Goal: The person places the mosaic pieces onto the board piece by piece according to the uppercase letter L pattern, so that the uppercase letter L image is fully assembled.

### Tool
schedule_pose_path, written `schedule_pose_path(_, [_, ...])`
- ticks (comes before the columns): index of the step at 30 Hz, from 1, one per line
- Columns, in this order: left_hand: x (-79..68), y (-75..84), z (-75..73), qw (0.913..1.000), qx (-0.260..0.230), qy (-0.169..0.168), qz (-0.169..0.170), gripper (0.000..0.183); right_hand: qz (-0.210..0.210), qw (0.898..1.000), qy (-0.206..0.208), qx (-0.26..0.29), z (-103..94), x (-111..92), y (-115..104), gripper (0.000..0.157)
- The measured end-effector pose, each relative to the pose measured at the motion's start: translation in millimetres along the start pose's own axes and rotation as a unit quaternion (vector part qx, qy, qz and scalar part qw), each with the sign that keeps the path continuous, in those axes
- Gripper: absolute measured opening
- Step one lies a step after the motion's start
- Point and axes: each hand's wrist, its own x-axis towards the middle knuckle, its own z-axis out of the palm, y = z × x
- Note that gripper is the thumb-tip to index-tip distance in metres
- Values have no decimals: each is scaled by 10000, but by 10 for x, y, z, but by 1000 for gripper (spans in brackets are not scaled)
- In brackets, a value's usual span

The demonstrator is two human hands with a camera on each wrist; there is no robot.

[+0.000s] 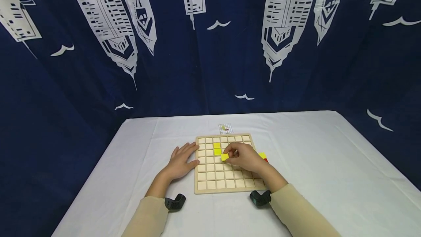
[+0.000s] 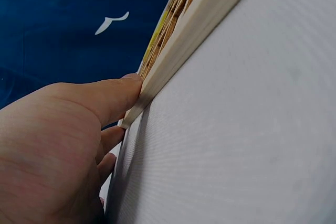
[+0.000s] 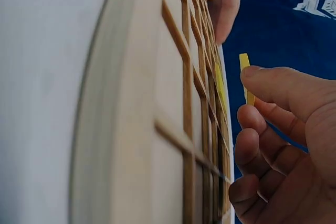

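Note:
A square wooden grid board lies on the white table. My right hand pinches a yellow square tile between thumb and fingers; in the right wrist view that tile is held just off the board's surface. Two yellow tiles sit in neighbouring cells of one column, up and left of the held one. My left hand rests at the board's left edge with straight fingers. In the left wrist view its thumb touches the wooden side.
Behind the board lies a small card printed with a coloured grid. Yellow and red tiles are at the board's right side, partly hidden by my right hand. A dark blue patterned cloth hangs behind the table.

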Motion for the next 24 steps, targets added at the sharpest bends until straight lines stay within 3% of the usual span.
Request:
schedule_pose_path(14, [12, 3, -3, 10000, 54, -2, -47, 58, 666, 9963, 255, -476, 215, 130, -112, 21])
schedule_pose_path(24, [17, -16, 10, 10000, 43, 7, -45, 58, 756, 9934, 306, -811, 268, 133, -119, 20])
